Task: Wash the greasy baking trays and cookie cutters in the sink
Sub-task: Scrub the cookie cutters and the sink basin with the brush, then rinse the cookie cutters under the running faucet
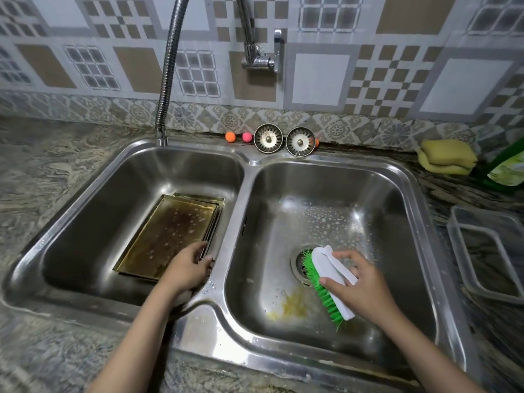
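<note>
While I watch from the head view, left basin: greasy baking trays [167, 231] lie stacked, foam-flecked.
Left hand [188, 269]: grasps the stack's near corner.
Right hand [358, 282]: grips a green-bristled scrub brush [329, 282] above the right basin's drain [299, 263].

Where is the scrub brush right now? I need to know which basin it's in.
In the head view the scrub brush is in the right basin, gripped by the right hand, bristles facing left beside the drain.
</note>
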`<act>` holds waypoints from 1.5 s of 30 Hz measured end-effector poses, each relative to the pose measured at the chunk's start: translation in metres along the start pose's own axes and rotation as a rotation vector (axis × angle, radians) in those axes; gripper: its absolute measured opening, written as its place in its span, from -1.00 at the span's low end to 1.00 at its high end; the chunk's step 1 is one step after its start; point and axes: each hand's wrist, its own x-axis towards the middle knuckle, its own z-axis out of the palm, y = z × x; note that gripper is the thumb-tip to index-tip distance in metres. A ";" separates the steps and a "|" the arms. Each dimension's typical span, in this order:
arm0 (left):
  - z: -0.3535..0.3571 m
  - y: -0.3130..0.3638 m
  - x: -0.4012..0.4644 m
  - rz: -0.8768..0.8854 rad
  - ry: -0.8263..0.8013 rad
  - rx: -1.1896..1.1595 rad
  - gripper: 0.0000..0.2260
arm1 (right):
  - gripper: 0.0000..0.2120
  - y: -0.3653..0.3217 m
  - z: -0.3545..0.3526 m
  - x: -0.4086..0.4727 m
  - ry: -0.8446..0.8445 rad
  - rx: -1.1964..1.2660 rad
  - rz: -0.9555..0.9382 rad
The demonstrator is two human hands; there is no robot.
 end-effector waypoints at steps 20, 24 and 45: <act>0.049 0.039 -0.032 0.366 0.005 0.667 -0.31 | -0.57 -0.014 -0.129 -0.096 0.473 -0.060 0.087; 0.049 0.038 -0.031 0.387 0.015 0.627 -0.31 | -0.57 0.004 -0.158 -0.123 0.542 -0.146 0.235; -0.019 0.045 -0.035 0.614 0.010 0.050 -0.61 | -0.41 -0.121 -0.013 -0.043 0.331 -0.526 -0.008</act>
